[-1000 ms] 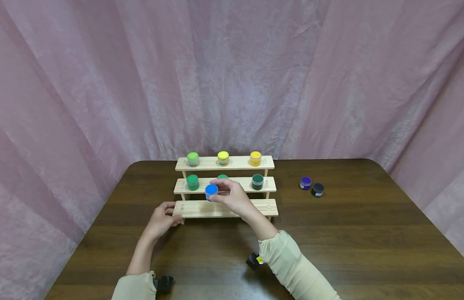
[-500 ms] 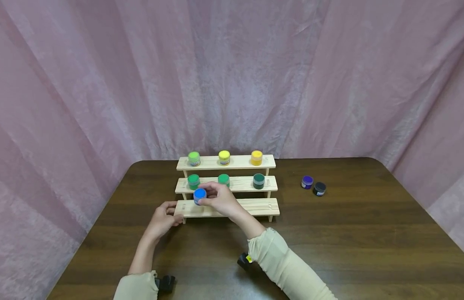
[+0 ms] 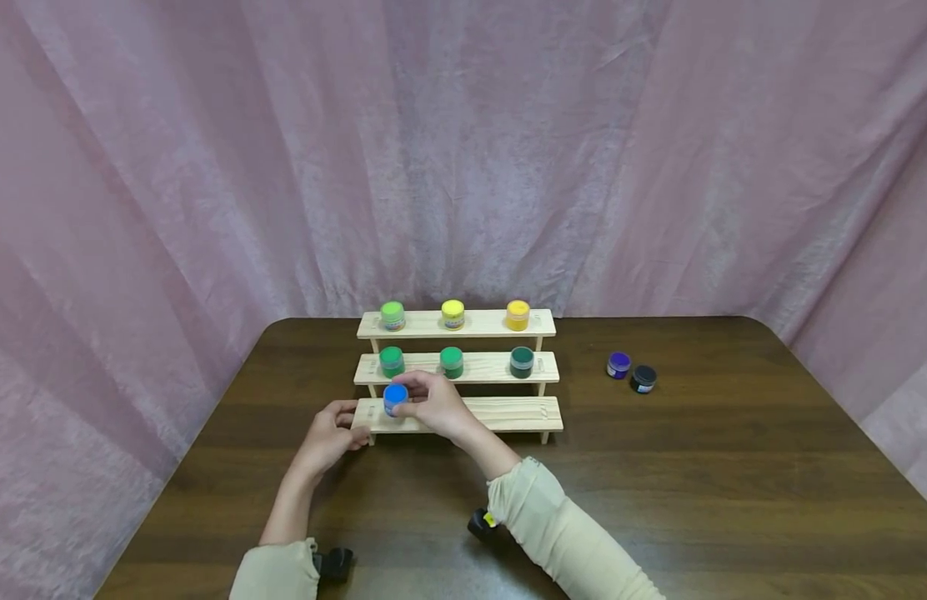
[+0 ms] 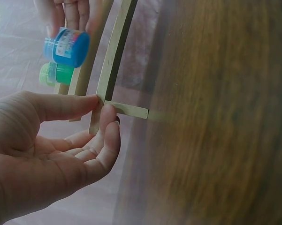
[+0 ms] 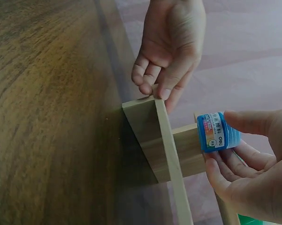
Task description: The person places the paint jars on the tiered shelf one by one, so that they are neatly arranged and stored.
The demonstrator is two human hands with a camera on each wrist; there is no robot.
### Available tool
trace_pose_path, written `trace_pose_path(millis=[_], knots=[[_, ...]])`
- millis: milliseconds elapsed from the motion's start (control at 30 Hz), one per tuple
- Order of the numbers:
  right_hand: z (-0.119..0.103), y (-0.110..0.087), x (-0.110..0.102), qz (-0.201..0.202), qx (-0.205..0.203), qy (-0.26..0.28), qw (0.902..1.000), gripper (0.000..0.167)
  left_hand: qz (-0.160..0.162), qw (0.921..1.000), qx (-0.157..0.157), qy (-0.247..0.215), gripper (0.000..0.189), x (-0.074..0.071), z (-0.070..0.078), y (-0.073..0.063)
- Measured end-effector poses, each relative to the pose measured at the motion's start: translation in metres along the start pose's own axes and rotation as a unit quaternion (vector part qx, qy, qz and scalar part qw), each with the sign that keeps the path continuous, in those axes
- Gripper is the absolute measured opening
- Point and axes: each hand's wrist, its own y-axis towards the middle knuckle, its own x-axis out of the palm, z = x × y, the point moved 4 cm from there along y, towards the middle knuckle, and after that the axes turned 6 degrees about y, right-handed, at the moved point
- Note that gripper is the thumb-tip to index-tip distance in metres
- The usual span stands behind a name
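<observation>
My right hand [image 3: 438, 406] pinches a blue paint jar [image 3: 395, 399] between thumb and fingers, lid up, over the left end of the lowest shelf. In the right wrist view a printed label shows on the blue jar [image 5: 217, 132], and a gap separates it from the board edge. The three-tier wooden stand [image 3: 501, 414] is gripped at its lowest left end by my left hand [image 3: 327, 437]. Seen from the left wrist, that thumb and fingers [image 4: 108, 123] pinch the board's end, near its leg.
Light green [image 3: 392, 316], yellow [image 3: 453, 314] and orange-yellow jars [image 3: 518, 316] stand on the top tier. Green [image 3: 392, 362], another green [image 3: 452, 362] and dark green jars [image 3: 521, 362] fill the middle. Purple [image 3: 618, 365] and black jars [image 3: 643, 379] sit on the table at right. A pink curtain [image 3: 463, 150] hangs behind.
My right hand has carried the blue jar left and slightly down, from in front of the middle tier to the lowest shelf's left end. The left hand keeps its grip on the stand.
</observation>
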Motion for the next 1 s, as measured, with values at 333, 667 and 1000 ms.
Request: trace_pose_path(millis=[333, 667, 1000], knots=[[0.009, -0.002, 0.007, -0.006, 0.010, 0.014, 0.9998, 0.038, 0.001, 1.0000, 0.000, -0.006, 0.052, 0.000, -0.001, 0.000], [0.016, 0.000, 0.012, -0.010, -0.003, -0.025, 0.9996, 0.037, -0.002, 1.0000, -0.001, -0.008, 0.053, -0.001, -0.001, 0.000], [0.017, 0.003, 0.013, -0.001, -0.011, -0.023, 0.9997, 0.037, 0.001, 0.9999, 0.001, -0.013, 0.052, -0.002, -0.001, -0.001]])
